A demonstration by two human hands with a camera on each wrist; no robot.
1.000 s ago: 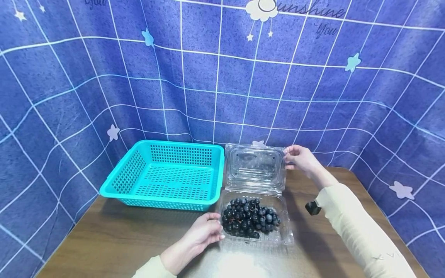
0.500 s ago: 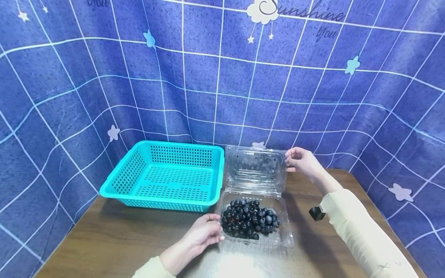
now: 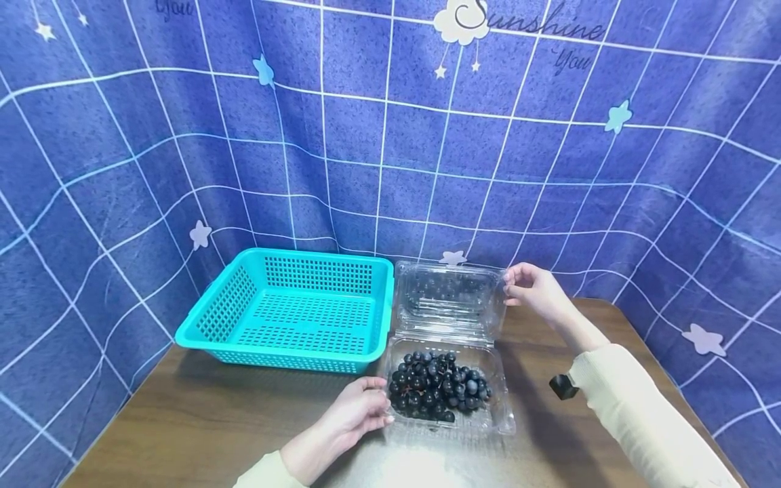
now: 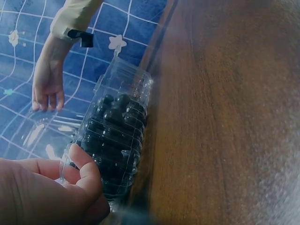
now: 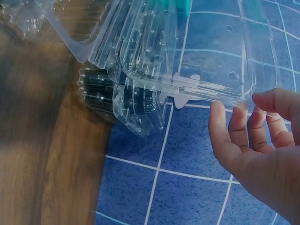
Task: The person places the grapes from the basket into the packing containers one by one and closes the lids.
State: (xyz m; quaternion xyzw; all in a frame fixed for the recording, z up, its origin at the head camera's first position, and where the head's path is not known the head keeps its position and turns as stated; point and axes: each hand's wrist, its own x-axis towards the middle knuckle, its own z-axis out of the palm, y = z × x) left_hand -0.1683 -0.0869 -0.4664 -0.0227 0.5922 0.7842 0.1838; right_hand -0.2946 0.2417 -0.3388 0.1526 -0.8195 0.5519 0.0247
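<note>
A clear plastic hinged clamshell (image 3: 502, 410) lies on the table with its lid (image 3: 448, 285) raised at the back. Dark grapes (image 3: 433, 383) in a bunch fill much of its base. My left hand (image 3: 354, 410) holds the base at its left rim; in the left wrist view the thumb and a finger (image 4: 85, 168) close over that rim. With my right hand (image 3: 537, 293) I pinch the lid's right edge; in the right wrist view the thumb lies on one side and the curled fingers (image 5: 238, 124) on the other.
A turquoise perforated basket (image 3: 388, 308) stands close on the left of the clamshell, with nothing in it. Behind the wooden table (image 3: 244, 420) hangs a blue gridded curtain (image 3: 342, 190). A small black block (image 3: 563, 386) sits at my right cuff.
The lid's top edge has come down slightly in the head view, and my right hand has moved with it, down and a little right. My left hand has stayed at the rim.
</note>
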